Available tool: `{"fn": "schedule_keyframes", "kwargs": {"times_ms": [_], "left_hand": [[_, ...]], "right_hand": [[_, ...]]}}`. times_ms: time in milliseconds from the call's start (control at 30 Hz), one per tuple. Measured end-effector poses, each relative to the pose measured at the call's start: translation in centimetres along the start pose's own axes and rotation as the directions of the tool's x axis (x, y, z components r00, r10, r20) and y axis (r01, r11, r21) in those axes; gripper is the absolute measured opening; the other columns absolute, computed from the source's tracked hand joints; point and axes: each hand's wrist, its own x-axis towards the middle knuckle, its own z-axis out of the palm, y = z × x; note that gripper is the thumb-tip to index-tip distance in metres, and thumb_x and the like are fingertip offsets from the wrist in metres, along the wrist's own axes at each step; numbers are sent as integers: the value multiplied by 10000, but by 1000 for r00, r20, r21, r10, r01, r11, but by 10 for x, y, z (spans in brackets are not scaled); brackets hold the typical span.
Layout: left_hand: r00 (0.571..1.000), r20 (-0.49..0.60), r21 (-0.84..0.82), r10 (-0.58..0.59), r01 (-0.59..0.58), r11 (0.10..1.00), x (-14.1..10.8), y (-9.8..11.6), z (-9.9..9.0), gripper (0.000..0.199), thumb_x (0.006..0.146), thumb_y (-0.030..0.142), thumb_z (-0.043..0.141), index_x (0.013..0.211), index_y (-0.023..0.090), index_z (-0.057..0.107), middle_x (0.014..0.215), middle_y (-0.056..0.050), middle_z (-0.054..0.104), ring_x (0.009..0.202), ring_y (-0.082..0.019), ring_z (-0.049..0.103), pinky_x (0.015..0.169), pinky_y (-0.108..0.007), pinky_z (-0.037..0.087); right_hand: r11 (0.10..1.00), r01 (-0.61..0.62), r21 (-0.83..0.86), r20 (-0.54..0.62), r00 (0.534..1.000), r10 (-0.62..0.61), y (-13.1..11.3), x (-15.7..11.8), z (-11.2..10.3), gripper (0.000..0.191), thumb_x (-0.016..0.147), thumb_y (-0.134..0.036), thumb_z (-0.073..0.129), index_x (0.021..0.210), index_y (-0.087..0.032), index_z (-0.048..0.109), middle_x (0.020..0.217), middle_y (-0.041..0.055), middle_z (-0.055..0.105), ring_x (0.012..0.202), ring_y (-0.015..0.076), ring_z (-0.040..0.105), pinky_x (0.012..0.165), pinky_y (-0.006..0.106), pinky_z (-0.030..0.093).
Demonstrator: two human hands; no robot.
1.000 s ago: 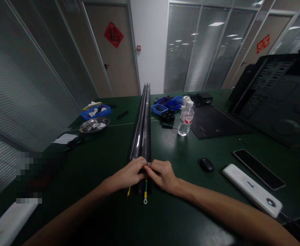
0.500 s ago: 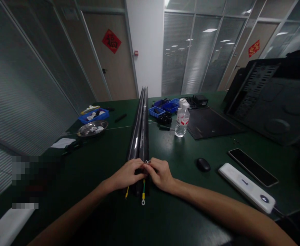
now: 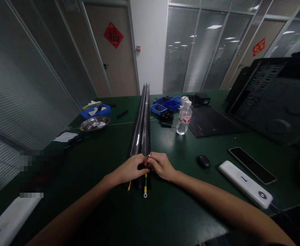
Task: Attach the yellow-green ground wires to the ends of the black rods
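Observation:
Two long dark glossy bars (image 3: 145, 126) lie side by side on the green table, running away from me. Across their near end rests my left hand (image 3: 130, 169), its thumb and fingers curled inward around something I cannot make out. From the right, my right hand (image 3: 163, 166) meets it, fingertips pinching a small shiny metal piece (image 3: 149, 155) whose kind is too small to tell. Just below the fingertips hangs a green-yellow wire (image 3: 145, 181) ending in a ring terminal (image 3: 145, 195). A second yellow-sleeved wire (image 3: 129, 186) sticks out under my left hand.
At right are a water bottle (image 3: 184, 119), a black mouse (image 3: 203, 161), a white power strip (image 3: 246, 182), a phone (image 3: 252, 165) and a dark computer case (image 3: 270, 99). Blue bins (image 3: 158, 109) stand farther back. A metal dish (image 3: 95, 124) sits at left.
The whole view has shifted slightly. My right hand has turned a little, and the small metal piece shows more clearly, tilted at its fingertips. A gap has opened between my left thumb and fingers.

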Motion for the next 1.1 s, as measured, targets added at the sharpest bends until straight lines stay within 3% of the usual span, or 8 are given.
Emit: {"fn": "schedule_keyframes", "kwargs": {"times_ms": [233, 767, 967, 1100], "left_hand": [[1000, 18, -16, -8, 8, 1000, 0, 0, -1, 173, 896, 329, 634, 988, 186, 666, 1042, -45, 621, 972, -200, 590, 918, -337, 455], [1000, -5, 2, 26, -26, 1000, -2, 0, 1, 172, 921, 327, 621, 999, 188, 685, 1059, -49, 626, 996, -198, 583, 941, -342, 444], [1000, -10, -2, 12, -12, 1000, 0, 1, 1, 206, 954, 344, 559, 929, 170, 667, 973, -46, 639, 916, -191, 596, 864, -323, 463], [1000, -14, 0, 5, -5, 1000, 0, 2, 0, 189, 938, 336, 577, 932, 172, 671, 988, -48, 636, 916, -193, 599, 874, -328, 470]], "right_hand": [[1000, 16, -27, 28, 999, -15, -1, 0, -4, 307, 1037, -308, 438, 849, -159, 631, 788, 28, 634, 709, 136, 598, 697, 242, 466], [998, -21, -56, -124, 992, 14, -6, -3, 2, 306, 1000, -307, 524, 763, -155, 643, 737, 25, 652, 669, 131, 604, 673, 243, 457], [995, -92, -26, -247, 965, 82, -2, -4, 2, 308, 987, -326, 548, 753, -159, 660, 695, 12, 645, 594, 115, 564, 589, 230, 426], [998, -58, -37, -224, 973, 49, -4, -4, 0, 283, 985, -315, 550, 771, -168, 663, 708, 10, 626, 620, 123, 564, 611, 242, 432]]}}
